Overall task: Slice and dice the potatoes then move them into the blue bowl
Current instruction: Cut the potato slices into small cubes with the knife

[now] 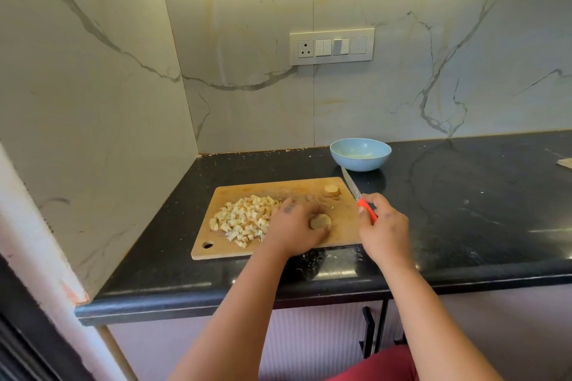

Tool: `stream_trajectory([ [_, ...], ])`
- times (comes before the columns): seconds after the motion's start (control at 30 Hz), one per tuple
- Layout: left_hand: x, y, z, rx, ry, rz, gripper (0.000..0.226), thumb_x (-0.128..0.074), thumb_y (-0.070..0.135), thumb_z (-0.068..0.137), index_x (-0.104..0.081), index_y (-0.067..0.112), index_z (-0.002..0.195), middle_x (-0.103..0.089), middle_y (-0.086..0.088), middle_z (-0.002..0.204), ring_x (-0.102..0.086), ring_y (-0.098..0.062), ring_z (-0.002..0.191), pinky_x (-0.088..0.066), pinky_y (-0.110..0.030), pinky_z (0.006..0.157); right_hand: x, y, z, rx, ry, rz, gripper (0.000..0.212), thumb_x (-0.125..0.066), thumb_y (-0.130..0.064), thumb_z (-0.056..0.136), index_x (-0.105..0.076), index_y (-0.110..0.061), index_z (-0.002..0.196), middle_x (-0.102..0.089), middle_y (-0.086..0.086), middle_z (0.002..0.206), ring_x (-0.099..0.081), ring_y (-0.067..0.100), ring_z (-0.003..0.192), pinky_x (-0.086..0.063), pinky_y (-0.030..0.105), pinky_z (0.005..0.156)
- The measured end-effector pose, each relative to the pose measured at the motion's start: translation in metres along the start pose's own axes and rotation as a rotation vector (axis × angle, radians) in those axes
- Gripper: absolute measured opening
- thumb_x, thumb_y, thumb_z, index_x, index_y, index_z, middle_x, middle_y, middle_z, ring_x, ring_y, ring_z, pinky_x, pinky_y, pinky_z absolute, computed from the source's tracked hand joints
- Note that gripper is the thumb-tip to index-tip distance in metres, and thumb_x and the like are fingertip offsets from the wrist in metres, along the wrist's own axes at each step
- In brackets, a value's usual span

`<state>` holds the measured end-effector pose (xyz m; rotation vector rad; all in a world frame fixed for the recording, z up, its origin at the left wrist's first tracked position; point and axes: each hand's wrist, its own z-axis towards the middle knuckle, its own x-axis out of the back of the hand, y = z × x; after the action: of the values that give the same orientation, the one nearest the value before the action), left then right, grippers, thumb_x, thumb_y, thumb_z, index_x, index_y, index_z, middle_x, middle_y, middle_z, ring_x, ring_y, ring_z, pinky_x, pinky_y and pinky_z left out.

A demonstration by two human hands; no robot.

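A wooden cutting board (340,235) lies on the black counter. A heap of diced potato (244,216) covers its left half. My left hand (294,226) grips a round potato piece (321,222) on the middle of the board. Another potato piece (331,191) sits near the board's far right corner. My right hand (383,226) holds a knife by its orange handle (368,210), just off the board's right edge; the blade (351,184) points away toward the blue bowl (360,154). The bowl stands behind the board and looks empty.
The black counter (464,210) runs off to the right, with a pale flat object (565,163) at its far right edge. Marble walls close in at the left and back. A switch panel (331,46) is on the back wall.
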<state>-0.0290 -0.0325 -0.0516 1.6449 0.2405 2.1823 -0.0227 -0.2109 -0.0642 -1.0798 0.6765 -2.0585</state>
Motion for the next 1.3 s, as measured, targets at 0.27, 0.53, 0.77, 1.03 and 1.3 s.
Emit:
stream_trajectory([
  [0.27,-0.011,0.000,-0.015,0.012,0.155,0.204,0.049,-0.049,0.068,0.087,-0.063,0.036,0.120,-0.059,0.014,0.129,-0.040,-0.020,0.124,-0.030,-0.039,0.093,0.014,-0.025,-0.060,0.029,-0.098,-0.073,0.026,-0.053,-0.002,0.092,-0.062,-0.011,0.115,-0.059,0.000,0.097,-0.053,0.014,0.084,-0.037,0.015,0.068],
  [0.53,-0.009,0.000,-0.024,-0.011,0.116,0.185,0.041,-0.042,0.056,0.097,-0.058,0.036,0.129,-0.056,0.014,0.135,-0.038,-0.019,0.123,-0.029,-0.041,0.096,0.016,-0.041,-0.069,0.048,-0.186,-0.171,0.017,-0.050,-0.006,0.094,-0.062,-0.011,0.105,-0.063,0.007,0.085,-0.052,0.021,0.068,-0.044,0.031,0.059],
  [0.77,-0.008,0.001,-0.025,-0.005,0.111,0.180,0.040,-0.043,0.054,0.097,-0.062,0.035,0.127,-0.059,0.012,0.131,-0.039,-0.019,0.121,-0.030,-0.040,0.095,0.010,-0.052,-0.071,0.009,-0.238,-0.295,0.021,-0.047,-0.004,0.092,-0.056,-0.014,0.108,-0.055,0.005,0.080,-0.055,0.022,0.067,-0.046,0.034,0.054],
  [1.03,-0.007,0.002,-0.026,-0.009,0.120,0.190,0.039,-0.044,0.053,0.097,-0.065,0.033,0.122,-0.060,0.011,0.129,-0.040,-0.021,0.119,-0.030,-0.041,0.093,0.010,-0.055,-0.073,0.027,-0.207,-0.293,0.022,-0.047,-0.004,0.092,-0.059,-0.011,0.110,-0.058,0.007,0.080,-0.053,0.023,0.066,-0.049,0.035,0.058],
  [1.3,-0.008,0.004,-0.028,-0.030,0.133,0.205,0.035,-0.045,0.050,0.097,-0.069,0.031,0.114,-0.061,0.008,0.125,-0.040,-0.023,0.119,-0.028,-0.041,0.090,0.012,-0.069,-0.056,-0.047,-0.345,-0.392,0.025,-0.046,-0.005,0.093,-0.051,-0.016,0.114,-0.047,0.000,0.076,-0.047,0.015,0.064,-0.033,0.025,0.047],
])
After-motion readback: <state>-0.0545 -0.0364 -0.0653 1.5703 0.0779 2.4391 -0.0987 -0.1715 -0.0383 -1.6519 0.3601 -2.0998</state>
